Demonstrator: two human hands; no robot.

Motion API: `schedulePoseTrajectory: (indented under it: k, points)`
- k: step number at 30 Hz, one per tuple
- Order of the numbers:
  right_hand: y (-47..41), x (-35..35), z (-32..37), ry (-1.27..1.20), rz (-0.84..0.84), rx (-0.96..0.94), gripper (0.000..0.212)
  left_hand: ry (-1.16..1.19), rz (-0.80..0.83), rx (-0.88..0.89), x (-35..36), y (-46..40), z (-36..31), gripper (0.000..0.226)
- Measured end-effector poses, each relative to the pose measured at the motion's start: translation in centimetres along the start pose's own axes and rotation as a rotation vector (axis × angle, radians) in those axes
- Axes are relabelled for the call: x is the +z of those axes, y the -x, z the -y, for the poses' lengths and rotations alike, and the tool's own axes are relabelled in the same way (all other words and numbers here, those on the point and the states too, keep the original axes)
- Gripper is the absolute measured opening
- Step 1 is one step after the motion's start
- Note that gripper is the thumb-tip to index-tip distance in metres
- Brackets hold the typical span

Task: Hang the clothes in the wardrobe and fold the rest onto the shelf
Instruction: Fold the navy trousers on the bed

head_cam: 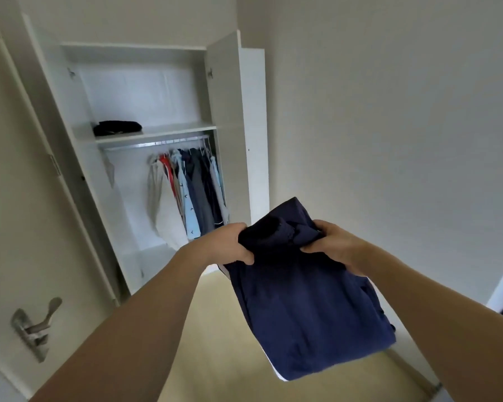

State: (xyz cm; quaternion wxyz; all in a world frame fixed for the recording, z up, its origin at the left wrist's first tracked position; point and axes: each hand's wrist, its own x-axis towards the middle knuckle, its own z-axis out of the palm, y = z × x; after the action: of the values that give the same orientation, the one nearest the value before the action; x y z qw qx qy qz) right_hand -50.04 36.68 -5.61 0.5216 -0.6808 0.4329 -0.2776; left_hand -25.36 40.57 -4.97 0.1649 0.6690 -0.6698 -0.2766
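Note:
A folded navy blue garment (308,309) hangs in front of me, held at its top edge by both hands. My left hand (230,242) grips its left corner, and my right hand (334,245) grips the bunched right part. The open white wardrobe (145,134) stands ahead to the left. Its shelf (172,130) carries one folded dark garment (117,127). Below the shelf, several shirts and jackets (186,192) hang on the rail (157,143), crowded toward the right.
The wardrobe's right door (251,126) stands open against the wall. A room door with a metal lever handle (38,323) is close on my left. Pale yellow floor (215,343) lies below, with a plain wall to the right.

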Motion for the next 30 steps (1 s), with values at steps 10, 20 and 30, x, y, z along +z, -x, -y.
schedulePoseTrajectory:
  k: [10, 20, 30]
  points:
    - [-22.9, 2.1, 4.7, -0.017, 0.094, -0.151, 0.028, -0.129, -0.071, -0.052, -13.5, -15.7, 5.4, 0.027]
    - [-43.0, 6.3, 9.3, -0.164, -0.024, -0.212, 0.018, -0.215, -0.235, -0.065, -25.8, -27.9, 13.5, 0.042]
    - [-62.0, 13.8, 15.2, -0.222, -0.029, -0.237, 0.026, -0.036, -0.33, -0.053, -38.9, -37.9, 25.1, 0.032]
